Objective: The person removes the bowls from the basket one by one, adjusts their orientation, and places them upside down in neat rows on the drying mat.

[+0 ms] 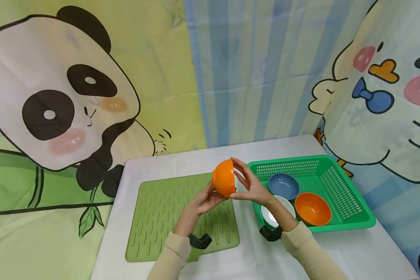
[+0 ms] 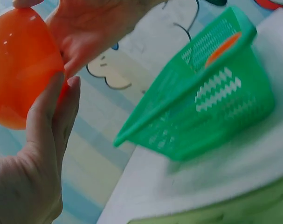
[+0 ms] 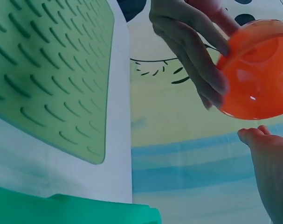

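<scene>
An orange bowl (image 1: 224, 178) is held up on its side over the edge of the green drying mat (image 1: 161, 217), its mouth facing right. From below and left, my left hand (image 1: 204, 200) grips it, with the thumb and a finger (image 2: 48, 102) at its edge in the left wrist view. My right hand (image 1: 251, 186) spans the rim from the right, fingers at the top and thumb near the bottom. In the right wrist view the orange bowl (image 3: 260, 74) shows its glossy side, with left fingers against it; the right hand (image 3: 274, 163) is partly cut off.
Right of the mat stands a green plastic basket (image 1: 350, 182). Inside it are a blue bowl (image 1: 284, 186), another orange bowl (image 1: 313, 209) and a white bowl (image 1: 271, 217) partly behind my right forearm. A patterned curtain (image 1: 245, 77) hangs behind the white table (image 1: 252, 260).
</scene>
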{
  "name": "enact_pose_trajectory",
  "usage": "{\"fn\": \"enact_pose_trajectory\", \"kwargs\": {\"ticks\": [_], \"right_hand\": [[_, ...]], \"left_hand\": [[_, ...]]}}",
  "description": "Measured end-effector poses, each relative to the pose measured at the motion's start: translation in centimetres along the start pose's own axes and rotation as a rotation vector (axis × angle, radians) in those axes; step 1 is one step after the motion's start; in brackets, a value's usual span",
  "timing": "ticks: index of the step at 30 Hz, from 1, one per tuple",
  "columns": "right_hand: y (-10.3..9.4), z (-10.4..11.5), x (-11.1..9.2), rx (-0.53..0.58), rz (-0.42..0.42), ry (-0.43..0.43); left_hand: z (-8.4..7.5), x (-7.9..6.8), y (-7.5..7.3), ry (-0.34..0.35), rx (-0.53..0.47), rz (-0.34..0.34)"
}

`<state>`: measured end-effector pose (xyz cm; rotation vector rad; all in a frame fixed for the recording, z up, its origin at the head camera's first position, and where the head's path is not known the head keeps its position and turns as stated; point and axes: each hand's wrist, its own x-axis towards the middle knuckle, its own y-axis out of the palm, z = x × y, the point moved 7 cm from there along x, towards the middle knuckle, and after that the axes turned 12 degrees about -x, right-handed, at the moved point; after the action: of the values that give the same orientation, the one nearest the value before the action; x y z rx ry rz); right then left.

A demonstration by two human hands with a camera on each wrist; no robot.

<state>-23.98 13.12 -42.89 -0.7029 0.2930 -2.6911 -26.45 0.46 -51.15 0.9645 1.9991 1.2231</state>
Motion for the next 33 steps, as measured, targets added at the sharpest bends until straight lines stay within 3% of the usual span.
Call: {"fn": "enact_pose_trajectory", "kwargs": {"ticks": [3,6,10,13,17,23,27,33], "right_hand": [[0.0,0.0,0.3,-0.117,-0.005,-0.007],[-0.1,0.0,0.5,-0.314,-0.023,0.02],[0.3,0.0,1.0,-0.558,-0.018,0.044],[1.0,-0.1,1.2,-0.646,0.014,0.028],[1.7,-0.4,1.3,-0.718,0.054,0.013],[2.7,-1.5,0.9,-0.762,0.081,0.02],[3.4,-2.2,0.7,-0.731,0.087,0.03],[4.3,-3.0,0.5,-0.71,0.095,0.045]], "left_hand": [[-1.5,-0.7,-0.8,0.027,0.1,-0.118],[-3.0,-1.3,-1.5,0.046,0.224,-0.216],[-4.7,-1.9,-2.2,0.066,0.446,-0.298],[-5.8,-2.3,-2.3,0.084,0.605,-0.389],[-7.1,-2.9,-1.6,0.102,0.79,-0.492],[-7.9,-3.4,-0.5,0.107,1.004,-0.557],[-8.0,-3.7,-0.4,0.088,1.093,-0.61],[-8.0,-4.2,-0.7,0.081,1.13,-0.638]]}}
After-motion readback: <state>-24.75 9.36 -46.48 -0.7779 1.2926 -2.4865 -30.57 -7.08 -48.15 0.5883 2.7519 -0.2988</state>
